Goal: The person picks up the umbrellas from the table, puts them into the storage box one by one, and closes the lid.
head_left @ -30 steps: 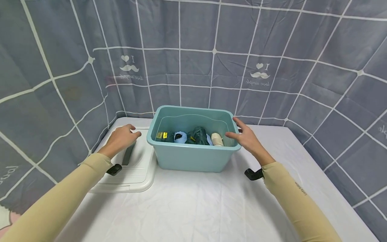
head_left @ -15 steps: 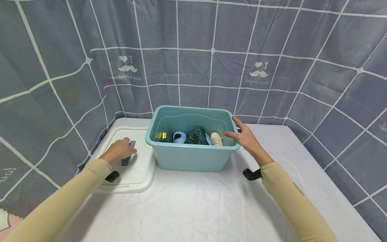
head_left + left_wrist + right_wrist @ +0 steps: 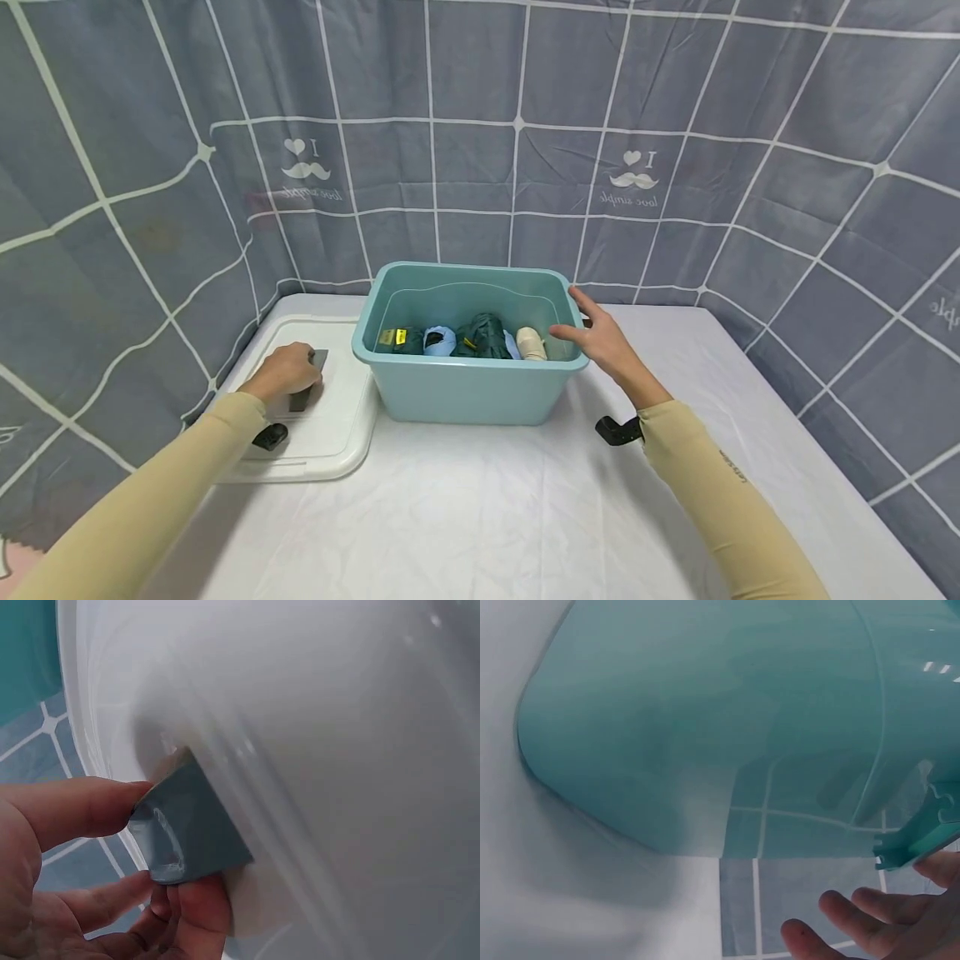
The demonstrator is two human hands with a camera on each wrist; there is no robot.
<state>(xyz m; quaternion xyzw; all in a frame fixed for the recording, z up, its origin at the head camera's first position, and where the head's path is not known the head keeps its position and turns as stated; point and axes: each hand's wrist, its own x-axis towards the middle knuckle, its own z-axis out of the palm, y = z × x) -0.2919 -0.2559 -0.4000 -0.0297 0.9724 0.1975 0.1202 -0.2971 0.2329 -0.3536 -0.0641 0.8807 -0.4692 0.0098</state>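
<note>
A dark grey, flat box-like thing (image 3: 300, 401) lies over the white lid (image 3: 341, 417) in the head view. My left hand (image 3: 283, 372) pinches it, thumb on one side and fingers on the other. Its grey face (image 3: 187, 825) shows in the left wrist view; its exact kind is unclear. Right of the lid stands a light teal storage bin (image 3: 465, 392). My right hand (image 3: 600, 337) rests at the bin's right rim, thumb over the edge. The right wrist view shows that hand's fingers (image 3: 840, 915) extended outside the bin, one touching the rim's underside.
Inside the bin lie dark green bundles (image 3: 489, 336), a light blue roll (image 3: 440, 341) and a cream roll (image 3: 531, 343). A white cloth (image 3: 480, 508) covers the table. Grey checked curtains (image 3: 472, 167) close in the back and sides.
My left hand has come down onto the grey box-like thing and taken hold of it. The right hand stays at the bin's rim. The whole scene has drifted slightly left in the head view.
</note>
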